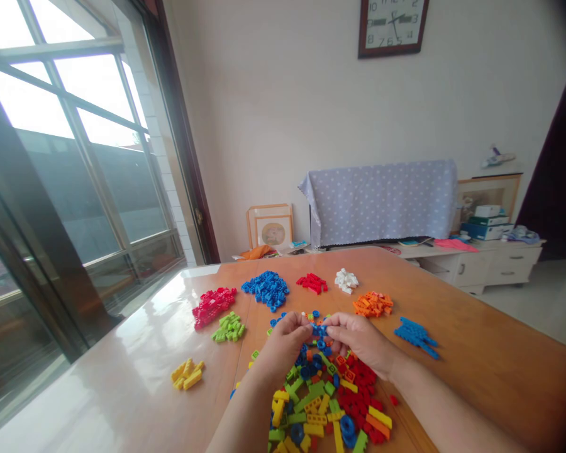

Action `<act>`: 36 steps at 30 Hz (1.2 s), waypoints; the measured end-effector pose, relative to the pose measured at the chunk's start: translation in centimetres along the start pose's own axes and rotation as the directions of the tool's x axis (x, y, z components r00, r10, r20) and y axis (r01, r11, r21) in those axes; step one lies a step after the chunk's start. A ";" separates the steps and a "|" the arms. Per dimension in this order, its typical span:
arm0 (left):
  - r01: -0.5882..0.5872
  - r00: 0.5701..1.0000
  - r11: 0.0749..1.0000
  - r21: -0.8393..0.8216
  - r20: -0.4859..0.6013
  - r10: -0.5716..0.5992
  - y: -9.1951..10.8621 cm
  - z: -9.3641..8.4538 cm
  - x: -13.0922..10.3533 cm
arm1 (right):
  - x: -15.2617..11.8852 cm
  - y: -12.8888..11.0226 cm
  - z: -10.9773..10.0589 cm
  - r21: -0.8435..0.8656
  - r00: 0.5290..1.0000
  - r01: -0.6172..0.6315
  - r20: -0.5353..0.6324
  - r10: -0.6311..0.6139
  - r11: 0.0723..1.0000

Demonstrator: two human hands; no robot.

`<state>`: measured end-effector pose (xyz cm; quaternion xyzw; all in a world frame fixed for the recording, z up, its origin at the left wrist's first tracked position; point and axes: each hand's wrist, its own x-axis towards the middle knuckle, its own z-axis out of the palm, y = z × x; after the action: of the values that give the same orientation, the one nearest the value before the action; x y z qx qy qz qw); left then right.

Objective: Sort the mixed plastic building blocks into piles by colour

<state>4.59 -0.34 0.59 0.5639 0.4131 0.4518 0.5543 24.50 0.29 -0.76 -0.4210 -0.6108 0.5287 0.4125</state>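
Observation:
Above the far end of a mixed heap of building blocks point(316, 402), my left hand point(287, 340) and my right hand point(356, 336) face each other with fingertips nearly meeting. Both are closed in a pinch on a small blue building block point(318, 329), whose exact shape is partly covered by the fingers. The heap below them holds green, yellow, red, orange and blue pieces, among them round blue ones such as a blue wheel-like piece point(347, 426). My left forearm hides part of the heap's left side.
Sorted piles ring the heap on the wooden table point(146, 340): crimson blocks point(213, 306), light green blocks point(229, 328), yellow blocks point(187, 374), blue blocks point(266, 289), red blocks point(312, 283), white blocks point(346, 280), orange blocks point(372, 304) and long blue pieces point(416, 335).

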 end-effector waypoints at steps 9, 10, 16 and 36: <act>0.078 0.997 0.994 -0.079 0.029 -0.076 0.2 0.1 -0.1 | -0.1 -0.1 0.0 0.064 1.000 0.015 0.021 -0.016 0.998; 0.080 0.996 0.993 -0.082 0.031 -0.078 0.2 0.1 -0.1 | -0.1 -0.1 -0.1 0.063 1.000 0.014 0.020 -0.016 0.998; 0.083 0.996 0.994 -0.072 -0.010 -0.084 -0.1 0.1 0.1 | -0.1 -0.3 0.0 0.061 1.000 0.009 0.012 -0.010 0.998; 0.047 0.998 0.995 -0.093 -0.048 -0.052 -0.6 0.6 0.2 | -0.4 -0.6 1.2 0.220 0.998 -0.063 0.002 0.065 0.973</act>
<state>5.21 -0.26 -0.03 0.5160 0.4197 0.4705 0.5799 23.49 -0.53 -0.28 -0.3937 -0.5336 0.6049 0.4409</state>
